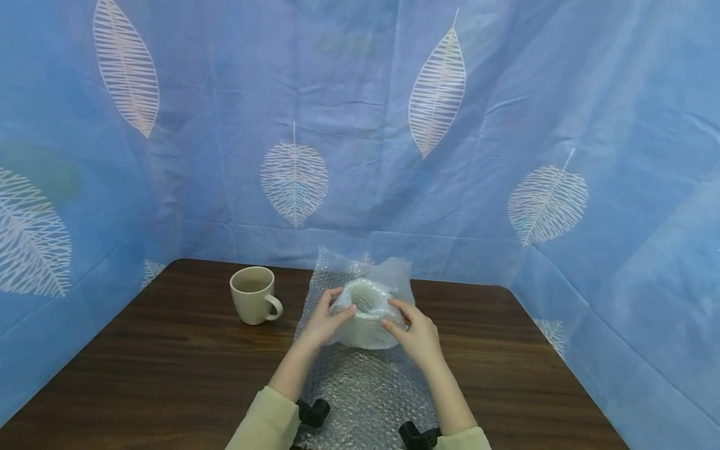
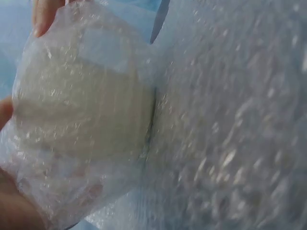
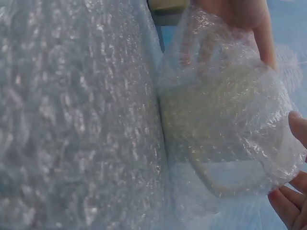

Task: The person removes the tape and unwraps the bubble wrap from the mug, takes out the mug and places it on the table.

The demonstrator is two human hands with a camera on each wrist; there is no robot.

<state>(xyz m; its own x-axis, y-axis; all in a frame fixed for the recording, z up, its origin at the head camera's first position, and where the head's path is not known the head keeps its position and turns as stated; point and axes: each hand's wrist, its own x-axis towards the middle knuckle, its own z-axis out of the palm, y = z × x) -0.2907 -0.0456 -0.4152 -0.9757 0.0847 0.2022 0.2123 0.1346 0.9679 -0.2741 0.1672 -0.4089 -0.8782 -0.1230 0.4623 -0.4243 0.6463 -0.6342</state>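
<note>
A pale mug (image 1: pixel 367 328) stands in the middle, wrapped in bubble wrap, its round opening facing up. Under it, a long bubble wrap sheet (image 1: pixel 360 394) lies lengthwise on the table. On the left side, my left hand (image 1: pixel 322 322) holds the wrapped mug, thumb at the near rim and fingers farther back. From the right, my right hand (image 1: pixel 419 331) grips the wrap near the rim between thumb and fingers. The mug's handle (image 3: pixel 211 184) shows through the clear wrap in the right wrist view.
An unwrapped cream mug (image 1: pixel 252 303) stands to the left, its handle pointing right. The dark wooden table (image 1: pixel 169 369) reaches back to a blue leaf-print curtain (image 1: pixel 360 125). Wrist cameras (image 1: pixel 314 412) sit at both sleeves, over the near part of the sheet.
</note>
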